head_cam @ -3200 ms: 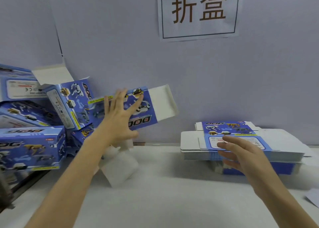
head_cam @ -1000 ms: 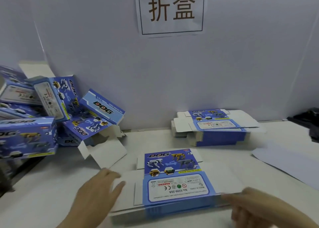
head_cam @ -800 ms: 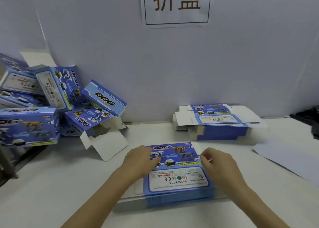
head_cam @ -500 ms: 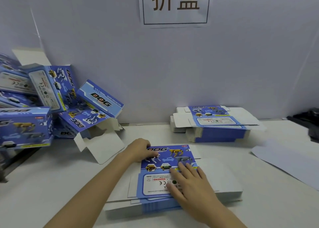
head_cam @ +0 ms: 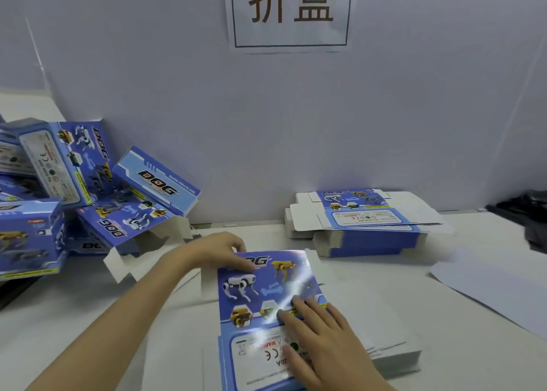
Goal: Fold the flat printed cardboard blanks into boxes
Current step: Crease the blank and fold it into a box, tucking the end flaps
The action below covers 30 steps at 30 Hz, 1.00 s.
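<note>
A stack of flat blue printed blanks (head_cam: 390, 352) lies on the white table in front of me. Its top blank (head_cam: 266, 290) shows robot dogs and a white warning label. My left hand (head_cam: 216, 251) grips that blank's far left corner, fingers curled over the edge, and the far end looks slightly raised. My right hand (head_cam: 319, 340) lies flat on the near part of the blank, fingers straight, pressing it down. A second stack of flat blanks (head_cam: 367, 222) sits at the back right against the wall.
Several folded blue DOG boxes (head_cam: 88, 189) are piled at the left, one with open white flaps (head_cam: 124, 260). A white sheet (head_cam: 497, 290) lies at the right, something dark (head_cam: 529, 213) at the far right edge. A paper sign (head_cam: 291, 11) hangs on the wall.
A stack of blanks was pulled in front of me. My left hand has curled over the top blank's far corner and begun raising it, while my right hand slid down flat onto it.
</note>
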Each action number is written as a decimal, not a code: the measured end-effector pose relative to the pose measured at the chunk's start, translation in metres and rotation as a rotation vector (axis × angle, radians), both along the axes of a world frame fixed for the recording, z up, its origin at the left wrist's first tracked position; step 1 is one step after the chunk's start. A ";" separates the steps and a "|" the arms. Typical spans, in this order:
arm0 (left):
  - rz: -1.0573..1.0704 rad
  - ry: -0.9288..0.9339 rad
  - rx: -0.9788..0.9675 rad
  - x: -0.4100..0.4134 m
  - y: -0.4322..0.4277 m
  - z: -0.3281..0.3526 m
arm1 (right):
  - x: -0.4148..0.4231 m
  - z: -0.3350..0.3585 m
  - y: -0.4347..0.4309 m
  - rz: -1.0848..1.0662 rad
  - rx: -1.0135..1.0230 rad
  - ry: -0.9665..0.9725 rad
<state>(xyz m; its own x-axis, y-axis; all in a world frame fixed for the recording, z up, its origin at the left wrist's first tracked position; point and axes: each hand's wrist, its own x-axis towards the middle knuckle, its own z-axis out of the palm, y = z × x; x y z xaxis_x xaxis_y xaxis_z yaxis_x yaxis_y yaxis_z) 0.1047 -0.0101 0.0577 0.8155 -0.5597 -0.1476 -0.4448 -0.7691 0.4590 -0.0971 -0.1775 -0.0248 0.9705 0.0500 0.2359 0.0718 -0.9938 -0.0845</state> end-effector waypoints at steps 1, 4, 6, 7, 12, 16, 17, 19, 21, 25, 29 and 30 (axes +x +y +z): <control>-0.021 0.049 -0.108 -0.002 0.003 0.013 | 0.001 0.008 -0.002 -0.012 0.009 -0.026; 0.044 0.077 -0.698 -0.015 0.013 0.053 | 0.017 0.034 -0.019 -0.053 0.159 -0.307; 0.129 -0.027 -1.080 -0.029 0.014 0.069 | 0.030 0.061 -0.027 -0.134 0.419 -0.472; 0.151 -0.091 -1.190 -0.037 0.011 0.075 | 0.036 0.076 -0.028 -0.165 0.587 -0.535; 0.120 -0.160 -1.341 -0.068 -0.006 0.068 | 0.059 0.129 -0.027 -0.069 1.053 -0.709; 0.237 -0.234 -1.273 -0.072 -0.015 0.048 | 0.070 0.135 -0.038 -0.012 1.249 -0.712; 0.254 -0.259 -1.241 -0.071 -0.016 0.046 | 0.071 0.132 -0.041 -0.011 1.284 -0.694; 0.253 -0.268 -1.225 -0.071 -0.017 0.044 | 0.075 0.127 -0.044 0.014 1.287 -0.610; 0.242 -0.252 -1.228 -0.073 -0.020 0.042 | 0.079 0.120 -0.044 0.027 1.293 -0.540; 0.245 -0.278 -1.199 -0.078 -0.027 0.029 | 0.081 0.117 -0.043 0.035 1.300 -0.506; 0.248 -0.246 -1.264 -0.082 -0.032 0.026 | 0.080 0.117 -0.048 0.079 1.284 -0.451; 0.246 -0.253 -1.272 -0.084 -0.033 0.026 | 0.080 0.117 -0.051 0.074 1.282 -0.428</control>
